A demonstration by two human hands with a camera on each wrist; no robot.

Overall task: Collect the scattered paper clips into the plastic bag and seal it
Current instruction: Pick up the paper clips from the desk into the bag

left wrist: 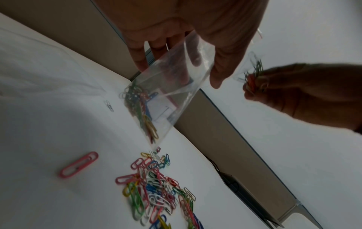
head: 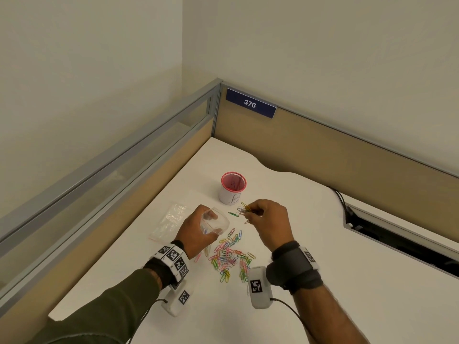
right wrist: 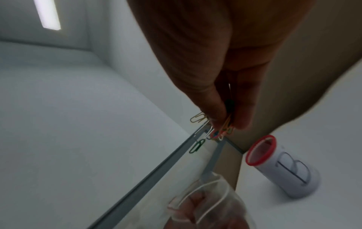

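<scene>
My left hand (head: 198, 232) holds a small clear plastic bag (head: 215, 223) above the white desk, its mouth spread toward the right. Several coloured clips lie in the bag's bottom (left wrist: 141, 106). My right hand (head: 268, 219) is raised just right of the bag's mouth and pinches a bunch of paper clips (head: 244, 210) between thumb and fingertips; a green clip (right wrist: 197, 146) dangles from the bunch (right wrist: 221, 130). A pile of coloured paper clips (head: 228, 256) lies scattered on the desk between my wrists, with one pink clip (left wrist: 78, 165) apart to its left.
A white cup with a red rim (head: 233, 187) stands behind my hands. A spare stack of clear bags (head: 169, 223) lies flat to the left. Partition walls (head: 323, 150) close the desk's back and left; a cable slot (head: 397, 234) opens at the right.
</scene>
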